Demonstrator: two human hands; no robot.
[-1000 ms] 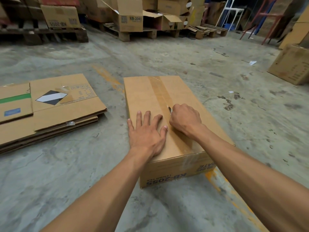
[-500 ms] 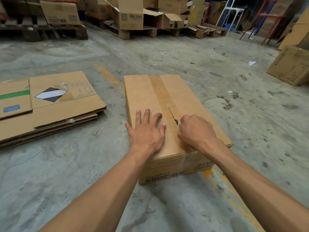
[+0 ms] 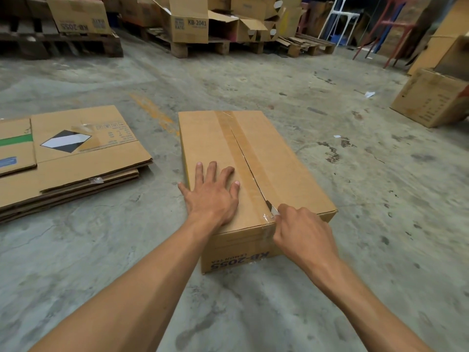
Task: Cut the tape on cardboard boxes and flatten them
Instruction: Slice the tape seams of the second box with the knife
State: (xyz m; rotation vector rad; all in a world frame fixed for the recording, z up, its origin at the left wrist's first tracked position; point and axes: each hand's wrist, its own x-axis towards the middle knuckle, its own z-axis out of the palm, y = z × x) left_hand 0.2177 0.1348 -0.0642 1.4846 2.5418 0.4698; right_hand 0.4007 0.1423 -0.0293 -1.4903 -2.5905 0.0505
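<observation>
- The tape [image 3: 250,158] along the top seam of the box [image 3: 286,174] looks slit nearly to the near edge, where the right hand [image 3: 302,233] has its grip curled round a small blade [image 3: 273,211].
- Left of that grip, the left hand [image 3: 212,196] presses flat, fingers spread.
- Further left, flattened boxes [image 3: 76,161] lie stacked on the floor [image 3: 355,250]; opening and flattening this box remain.

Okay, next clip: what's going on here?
A person is slitting the tape along the top seam of a cardboard box on a concrete floor. The left hand lies flat on the lid, steadying it. The right hand grips a small blade at the near edge of the lid, with the seam behind it showing a dark slit. A stack of flattened boxes lies to the left.
</observation>
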